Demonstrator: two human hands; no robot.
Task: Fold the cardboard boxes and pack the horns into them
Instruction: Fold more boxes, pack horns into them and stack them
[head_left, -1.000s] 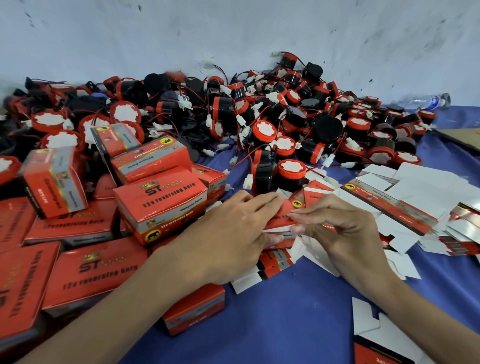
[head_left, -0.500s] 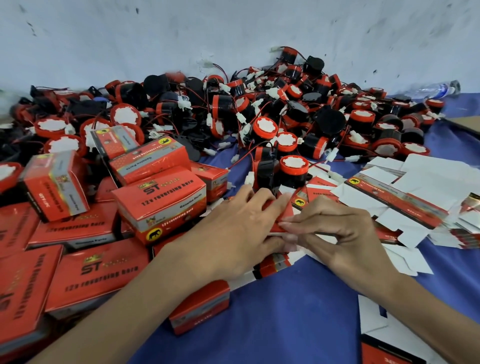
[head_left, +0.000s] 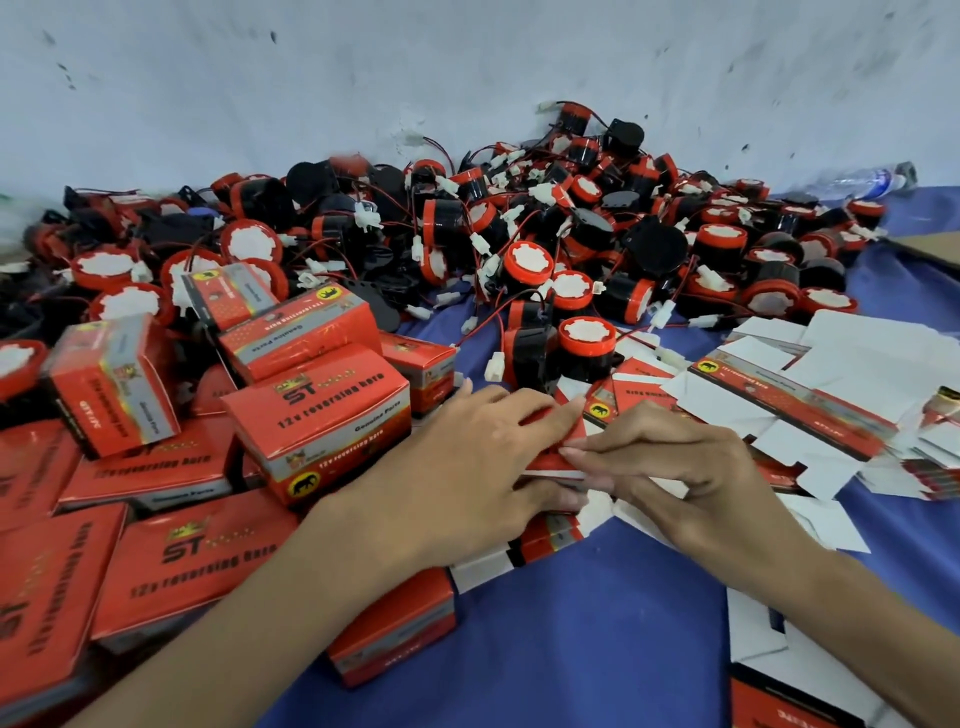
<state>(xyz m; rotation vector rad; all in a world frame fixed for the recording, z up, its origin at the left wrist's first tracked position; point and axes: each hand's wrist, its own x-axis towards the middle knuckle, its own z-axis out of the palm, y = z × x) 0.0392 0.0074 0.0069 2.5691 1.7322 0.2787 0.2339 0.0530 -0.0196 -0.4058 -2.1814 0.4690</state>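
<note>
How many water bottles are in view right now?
1: a clear plastic bottle lying on its side at the far right by the wall, behind the horn pile. Others may be hidden.

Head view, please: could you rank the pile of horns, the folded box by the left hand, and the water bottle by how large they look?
1. pile of horns
2. folded box
3. water bottle, though it lies farthest away, so this is unsure.

"ST 12v reversing horn" on red box (head_left: 317, 415)
</note>
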